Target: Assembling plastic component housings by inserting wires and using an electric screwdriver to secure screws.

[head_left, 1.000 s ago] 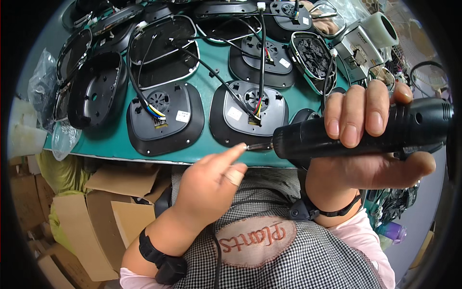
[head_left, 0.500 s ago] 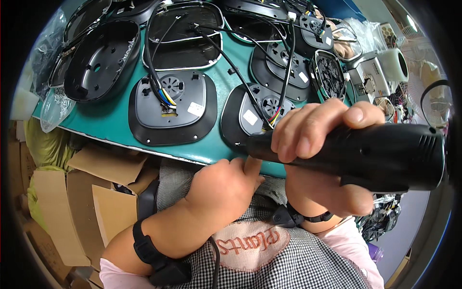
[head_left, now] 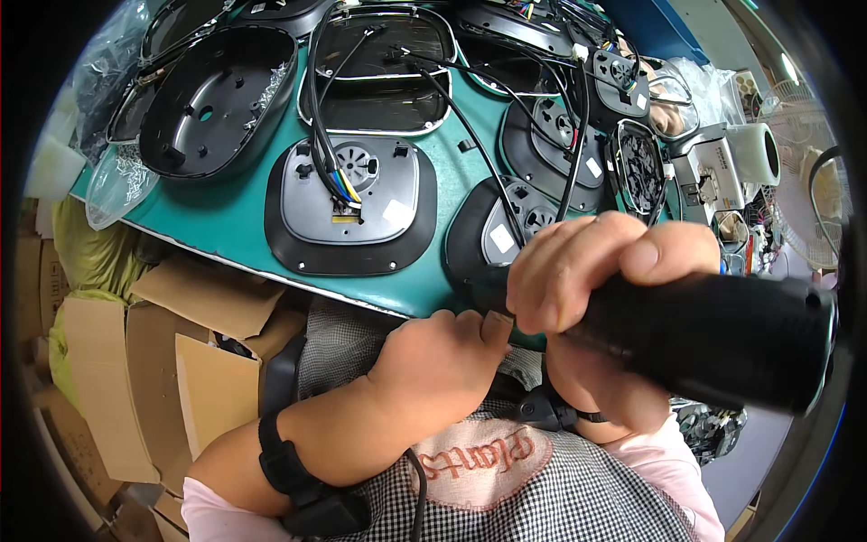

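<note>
My right hand [head_left: 605,280] is wrapped around a black cordless power screwdriver [head_left: 722,321]. Its narrow front end points left, toward the near table edge, and its tip is hidden. Just below that end is my left hand [head_left: 442,361], with fingers curled in; whatever they pinch is out of sight. Partly behind the screwdriver lies a black rounded housing [head_left: 488,221] with a grey raised centre, a white label and cables. To its left, a similar housing [head_left: 352,203] rests flat, with coloured wires coming from a slot.
A deep black shell [head_left: 212,122] containing small screws stands at the left, beside a clear bag of screws [head_left: 126,181]. Black framed covers [head_left: 384,68] and more housings [head_left: 560,149] crowd the back of the green table [head_left: 217,230]. Open cardboard boxes [head_left: 217,388] stand below left.
The whole scene has shifted right in the view. The screwdriver's rear end has dipped, and my right hand still grips it. My left hand stays curled near its front end.
</note>
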`<state>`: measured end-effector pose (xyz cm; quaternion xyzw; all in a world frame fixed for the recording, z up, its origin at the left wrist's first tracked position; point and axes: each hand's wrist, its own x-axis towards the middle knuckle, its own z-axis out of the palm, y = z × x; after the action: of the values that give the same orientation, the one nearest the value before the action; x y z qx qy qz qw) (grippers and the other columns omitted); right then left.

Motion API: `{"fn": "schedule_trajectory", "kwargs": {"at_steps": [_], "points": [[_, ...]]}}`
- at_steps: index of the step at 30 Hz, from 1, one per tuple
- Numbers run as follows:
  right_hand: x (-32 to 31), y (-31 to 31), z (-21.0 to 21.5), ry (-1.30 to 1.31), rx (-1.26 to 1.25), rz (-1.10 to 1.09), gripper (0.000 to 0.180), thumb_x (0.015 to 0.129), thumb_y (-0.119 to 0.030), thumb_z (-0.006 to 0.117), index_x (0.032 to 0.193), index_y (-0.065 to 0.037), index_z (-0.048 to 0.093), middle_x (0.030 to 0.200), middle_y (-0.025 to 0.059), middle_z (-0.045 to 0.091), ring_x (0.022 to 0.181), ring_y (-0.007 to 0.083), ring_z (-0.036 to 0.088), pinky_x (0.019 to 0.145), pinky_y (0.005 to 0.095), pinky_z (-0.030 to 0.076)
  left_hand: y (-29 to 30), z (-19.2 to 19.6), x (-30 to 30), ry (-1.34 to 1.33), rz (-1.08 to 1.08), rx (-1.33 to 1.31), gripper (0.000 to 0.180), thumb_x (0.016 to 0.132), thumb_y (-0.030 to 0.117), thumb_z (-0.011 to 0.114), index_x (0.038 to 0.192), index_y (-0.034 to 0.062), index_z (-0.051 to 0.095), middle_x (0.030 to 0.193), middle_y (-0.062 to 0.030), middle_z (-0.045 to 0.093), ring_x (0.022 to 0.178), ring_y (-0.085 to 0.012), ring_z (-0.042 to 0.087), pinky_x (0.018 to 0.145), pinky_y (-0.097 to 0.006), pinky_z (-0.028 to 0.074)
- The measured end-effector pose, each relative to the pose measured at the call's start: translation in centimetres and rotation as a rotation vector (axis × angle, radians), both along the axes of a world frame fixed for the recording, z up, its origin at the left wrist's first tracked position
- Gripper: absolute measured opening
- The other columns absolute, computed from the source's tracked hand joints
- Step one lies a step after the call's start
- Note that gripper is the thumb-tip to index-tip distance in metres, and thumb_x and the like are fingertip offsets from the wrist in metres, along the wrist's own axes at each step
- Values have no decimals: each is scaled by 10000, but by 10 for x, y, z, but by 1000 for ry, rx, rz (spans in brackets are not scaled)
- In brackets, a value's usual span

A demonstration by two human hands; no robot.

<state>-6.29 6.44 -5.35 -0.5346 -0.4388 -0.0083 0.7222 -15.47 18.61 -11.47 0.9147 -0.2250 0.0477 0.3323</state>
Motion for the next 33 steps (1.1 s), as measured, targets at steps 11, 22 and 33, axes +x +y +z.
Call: {"fn": "schedule_trajectory", "kwargs": {"at_steps": [11, 22, 33], "points": [[-5, -5, -11, 147, 219, -216, 701, 750, -617, 618, 1166, -86, 428, 762, 68, 527, 583, 180, 542, 529, 325, 469, 0, 11, 4, 107, -42, 70, 480, 800, 243, 599, 1179, -25, 478, 681, -91, 576, 577, -232, 587, 480, -332, 475], [-27, -42, 51, 200, 484, -53, 662, 746, -461, 695, 1151, 10, 465, 858, 40, 504, 701, 147, 526, 635, 287, 436, 20, 23, 17, 1099, -16, -1915, 681, 960, 515, 218, 1278, -63, 388, 1053, -141, 557, 914, -235, 570, 740, -314, 481], [-31, -38, 39, 252, 428, -46, 683, 781, -555, 617, 1200, -47, 435, 867, 41, 510, 667, 156, 527, 606, 309, 426, 9, 42, 6, 1049, -175, -1849, 752, 939, 563, 193, 1408, -24, 202, 1367, -210, 374, 1226, -271, 410, 1024, -375, 338]]}}
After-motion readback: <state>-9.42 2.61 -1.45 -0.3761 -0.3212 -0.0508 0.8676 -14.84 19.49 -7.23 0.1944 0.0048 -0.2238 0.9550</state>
